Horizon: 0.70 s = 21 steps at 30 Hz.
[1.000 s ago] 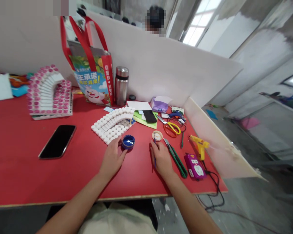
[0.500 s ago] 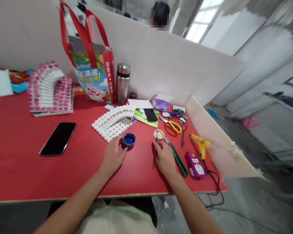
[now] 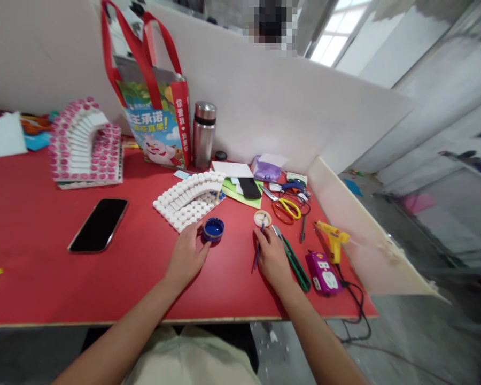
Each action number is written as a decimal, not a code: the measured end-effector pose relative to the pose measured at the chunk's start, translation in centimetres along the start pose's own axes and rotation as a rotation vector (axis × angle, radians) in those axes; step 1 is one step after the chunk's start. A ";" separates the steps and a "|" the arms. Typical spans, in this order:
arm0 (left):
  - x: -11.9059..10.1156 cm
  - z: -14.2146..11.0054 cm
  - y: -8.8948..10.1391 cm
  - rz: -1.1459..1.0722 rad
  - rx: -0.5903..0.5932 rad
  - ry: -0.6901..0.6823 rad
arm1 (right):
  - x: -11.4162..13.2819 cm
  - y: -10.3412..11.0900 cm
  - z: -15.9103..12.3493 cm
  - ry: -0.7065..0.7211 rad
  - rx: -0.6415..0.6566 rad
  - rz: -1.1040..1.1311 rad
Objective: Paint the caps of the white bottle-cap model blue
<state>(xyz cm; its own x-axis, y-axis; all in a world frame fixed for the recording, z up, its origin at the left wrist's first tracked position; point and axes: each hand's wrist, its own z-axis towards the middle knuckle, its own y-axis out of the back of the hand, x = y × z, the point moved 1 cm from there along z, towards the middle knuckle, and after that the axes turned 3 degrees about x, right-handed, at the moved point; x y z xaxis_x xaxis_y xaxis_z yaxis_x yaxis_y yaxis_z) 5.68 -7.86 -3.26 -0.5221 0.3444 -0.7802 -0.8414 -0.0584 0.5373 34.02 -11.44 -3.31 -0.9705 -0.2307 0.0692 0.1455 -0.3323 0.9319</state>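
- My left hand [image 3: 186,255] grips a round blue paint pot [image 3: 214,229].
- Right: my right hand [image 3: 274,256] pinches a slim blue paintbrush [image 3: 257,255].
- Far left of the pot: white disc-covered arched model [image 3: 186,202], few discs seemingly blue, most unpainted.

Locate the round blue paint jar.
In the head view, the round blue paint jar sits slightly left of centre, at the left hand, in front of the white studded model.
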 end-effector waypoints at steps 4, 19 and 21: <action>-0.1 0.0 0.0 -0.013 -0.006 0.008 | -0.3 -0.5 1.2 0.029 -0.001 0.077; 0.2 0.0 -0.1 -0.005 -0.012 -0.008 | 0.3 0.3 2.5 0.041 0.158 -0.135; 0.2 0.0 -0.1 -0.008 -0.012 -0.003 | 0.3 0.2 2.5 0.050 0.159 -0.136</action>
<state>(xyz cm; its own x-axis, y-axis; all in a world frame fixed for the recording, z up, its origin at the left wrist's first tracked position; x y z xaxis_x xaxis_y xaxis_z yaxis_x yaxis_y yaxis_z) 5.65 -7.80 -3.53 -0.5150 0.3476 -0.7835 -0.8471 -0.0666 0.5272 33.31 -9.33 -2.20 -0.9678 -0.2402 -0.0756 -0.0226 -0.2159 0.9762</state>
